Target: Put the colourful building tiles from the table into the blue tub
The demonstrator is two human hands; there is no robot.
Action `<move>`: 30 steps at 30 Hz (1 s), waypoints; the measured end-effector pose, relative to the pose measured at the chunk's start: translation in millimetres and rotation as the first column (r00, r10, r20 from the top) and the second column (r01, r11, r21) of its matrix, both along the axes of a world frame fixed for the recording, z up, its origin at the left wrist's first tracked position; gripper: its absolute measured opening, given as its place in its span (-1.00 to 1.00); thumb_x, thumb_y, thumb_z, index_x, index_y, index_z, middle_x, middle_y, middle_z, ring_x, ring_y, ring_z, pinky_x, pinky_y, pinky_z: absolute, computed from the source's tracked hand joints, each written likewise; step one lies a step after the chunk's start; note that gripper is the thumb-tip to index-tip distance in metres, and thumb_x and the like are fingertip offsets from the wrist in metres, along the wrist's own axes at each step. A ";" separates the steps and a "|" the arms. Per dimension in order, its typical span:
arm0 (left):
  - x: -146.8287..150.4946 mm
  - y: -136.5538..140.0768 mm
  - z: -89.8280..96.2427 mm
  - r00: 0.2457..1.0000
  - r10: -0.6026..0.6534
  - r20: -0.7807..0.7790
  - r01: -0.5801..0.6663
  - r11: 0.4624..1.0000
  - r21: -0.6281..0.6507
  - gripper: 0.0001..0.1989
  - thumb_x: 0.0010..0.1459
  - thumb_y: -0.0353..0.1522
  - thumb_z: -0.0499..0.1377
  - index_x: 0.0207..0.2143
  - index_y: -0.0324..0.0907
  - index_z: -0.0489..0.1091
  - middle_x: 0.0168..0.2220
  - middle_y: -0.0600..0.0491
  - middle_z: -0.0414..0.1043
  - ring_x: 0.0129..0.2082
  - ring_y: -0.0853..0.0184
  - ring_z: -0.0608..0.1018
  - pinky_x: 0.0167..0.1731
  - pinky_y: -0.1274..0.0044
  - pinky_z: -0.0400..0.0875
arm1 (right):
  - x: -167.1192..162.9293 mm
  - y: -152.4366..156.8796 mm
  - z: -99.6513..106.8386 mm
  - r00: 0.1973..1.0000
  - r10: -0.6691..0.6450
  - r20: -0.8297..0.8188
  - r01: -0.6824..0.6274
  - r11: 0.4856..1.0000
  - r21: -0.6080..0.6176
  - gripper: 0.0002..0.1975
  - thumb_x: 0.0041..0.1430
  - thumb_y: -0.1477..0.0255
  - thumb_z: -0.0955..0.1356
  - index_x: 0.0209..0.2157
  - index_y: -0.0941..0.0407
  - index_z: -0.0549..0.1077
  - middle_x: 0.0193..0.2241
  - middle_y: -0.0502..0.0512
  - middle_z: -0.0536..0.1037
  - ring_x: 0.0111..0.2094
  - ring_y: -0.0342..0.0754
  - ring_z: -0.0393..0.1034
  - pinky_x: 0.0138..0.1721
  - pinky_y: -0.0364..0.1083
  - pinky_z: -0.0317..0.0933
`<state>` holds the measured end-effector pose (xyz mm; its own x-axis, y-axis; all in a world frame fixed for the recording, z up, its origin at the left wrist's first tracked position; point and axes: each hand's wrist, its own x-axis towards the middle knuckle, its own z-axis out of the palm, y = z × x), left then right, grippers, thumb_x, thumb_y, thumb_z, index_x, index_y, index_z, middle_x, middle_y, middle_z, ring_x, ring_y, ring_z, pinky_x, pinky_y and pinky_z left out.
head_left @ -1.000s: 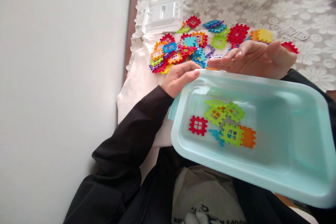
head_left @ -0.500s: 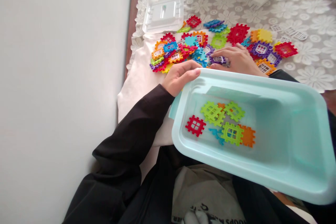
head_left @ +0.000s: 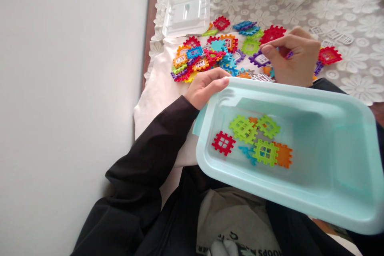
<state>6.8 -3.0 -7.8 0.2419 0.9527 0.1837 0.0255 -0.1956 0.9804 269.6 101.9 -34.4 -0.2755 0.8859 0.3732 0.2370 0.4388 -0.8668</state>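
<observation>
Pinching partly hidden purple piece (head_left: 259, 59)

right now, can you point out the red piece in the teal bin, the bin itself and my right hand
Red piece (head_left: 223, 143): head view, middle of its window bars.
Teal bin (head_left: 313, 156): head view, bare inside floor.
Right hand (head_left: 295, 55): head view, middle of the hand.

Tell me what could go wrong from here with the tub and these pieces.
The left hand holds the tub at one end of its rim, so it might tip and the loose pieces inside could slide.

The right hand seems to pinch the purple piece near its edge; that grip might slip.

The heap of pieces lies right by the left hand, so a bump could scatter some.
</observation>
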 end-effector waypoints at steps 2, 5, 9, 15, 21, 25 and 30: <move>-0.2 0.2 -0.2 1.000 0.000 -0.003 0.000 1.000 0.008 -0.49 0.32 0.12 0.27 -0.24 -0.16 0.58 -0.32 0.05 0.52 -0.27 0.23 0.57 -0.22 0.39 0.45 | 1.7 1.2 -1.4 0.984 0.140 -0.112 -0.148 0.987 -0.068 -0.55 0.22 -0.28 0.43 -0.04 -0.35 0.63 -0.04 -0.15 0.70 0.35 0.35 0.37 0.24 0.37 0.47; -0.3 0.3 0.1 1.000 0.001 -0.013 -0.001 1.000 0.012 -0.48 0.32 0.13 0.27 -0.24 -0.15 0.58 -0.31 0.04 0.53 -0.26 0.22 0.58 -0.22 0.39 0.47 | -3.1 -0.2 -1.9 0.956 0.204 -0.209 -0.230 0.966 -0.113 -0.64 0.18 -0.28 0.45 -0.14 -0.42 0.62 -0.17 -0.24 0.71 0.17 0.31 0.53 0.11 0.35 0.55; 0.1 -0.1 0.8 1.000 -0.009 -0.002 0.009 1.000 0.009 -0.48 0.34 0.13 0.27 -0.23 -0.16 0.59 -0.30 0.04 0.54 -0.25 0.23 0.59 -0.22 0.39 0.49 | -13.9 -11.5 9.8 0.931 0.218 -0.293 -0.280 0.941 -0.190 -0.74 0.15 -0.14 0.56 -0.34 -0.32 0.62 -0.37 -0.18 0.66 -0.23 0.19 0.60 -0.06 0.28 0.56; -1.0 1.5 -2.1 0.999 -0.031 -0.015 0.032 0.998 0.055 -0.49 0.38 0.12 0.23 -0.22 -0.15 0.57 -0.30 0.05 0.54 -0.24 0.26 0.60 -0.20 0.38 0.53 | -16.1 -22.2 25.2 0.860 0.281 -0.426 -0.416 0.868 -0.269 -0.64 0.05 -0.01 0.67 -0.37 -0.10 0.64 -0.55 -0.10 0.45 -0.57 -0.09 0.26 -0.46 0.00 0.39; -1.0 2.0 -3.0 0.998 -0.030 -0.048 0.034 0.995 0.089 -0.47 0.42 0.14 0.18 -0.22 -0.14 0.54 -0.27 0.05 0.56 -0.20 0.24 0.63 -0.18 0.37 0.57 | -18.5 -22.1 25.6 0.852 0.243 -0.464 -0.398 0.876 -0.273 -0.60 -0.03 0.00 0.71 -0.41 -0.08 0.62 -0.53 -0.09 0.47 -0.57 -0.12 0.22 -0.52 -0.06 0.30; -0.1 1.3 -2.3 0.999 -0.033 -0.040 0.037 0.996 0.083 -0.48 0.43 0.13 0.17 -0.22 -0.13 0.55 -0.28 0.05 0.55 -0.20 0.22 0.63 -0.21 0.35 0.57 | -22.4 -16.6 21.1 0.827 0.233 -0.512 -0.388 0.896 -0.218 -0.51 -0.08 0.00 0.73 -0.47 0.05 0.57 -0.63 -0.14 0.41 -0.61 -0.24 0.22 -0.54 -0.19 0.17; -0.2 0.7 -0.4 0.998 -0.032 -0.048 0.036 0.996 0.083 -0.47 0.43 0.12 0.18 -0.24 -0.14 0.54 -0.32 0.04 0.52 -0.21 0.19 0.64 -0.25 0.33 0.56 | -24.1 -9.9 15.2 0.810 0.241 -0.535 -0.366 0.920 -0.141 -0.47 -0.03 0.05 0.72 -0.45 0.15 0.54 -0.57 -0.14 0.49 -0.60 -0.31 0.27 -0.53 -0.25 0.14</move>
